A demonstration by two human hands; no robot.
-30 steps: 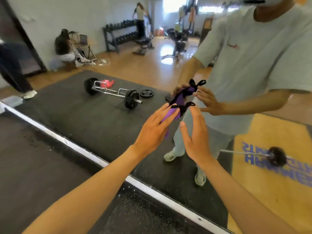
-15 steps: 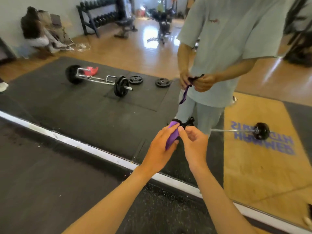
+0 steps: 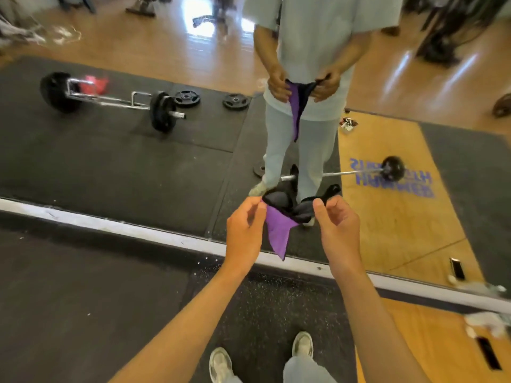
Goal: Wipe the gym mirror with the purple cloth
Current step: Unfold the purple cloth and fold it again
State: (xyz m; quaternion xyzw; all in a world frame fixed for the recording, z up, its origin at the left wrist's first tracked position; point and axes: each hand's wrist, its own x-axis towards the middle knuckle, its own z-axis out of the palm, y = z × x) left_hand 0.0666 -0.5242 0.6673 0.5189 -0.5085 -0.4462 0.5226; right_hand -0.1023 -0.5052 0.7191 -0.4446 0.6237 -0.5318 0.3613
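I see my left hand [image 3: 244, 225] pinching one top corner of the purple cloth with black trim [image 3: 279, 230], my right hand [image 3: 336, 221] pinching the other; it hangs between them, apart from the wall-length gym mirror [image 3: 110, 150] with its pale bottom frame.

Both hands sit raised at centre, the left hand [image 3: 244, 228] and right hand [image 3: 336, 228] pinching the purple cloth with black trim [image 3: 279, 230] between them, so the gap between the palms is filled. Straight ahead at twelve o'clock stands the big wall mirror [image 3: 110, 161], its pale bottom frame strip [image 3: 138, 230] running from nine o'clock down toward four. The air between hands and glass looks open. At four o'clock, white crumpled objects [image 3: 486, 322] lie on the floor beside the frame. Bare black rubber flooring [image 3: 69, 299] lies at eight o'clock.
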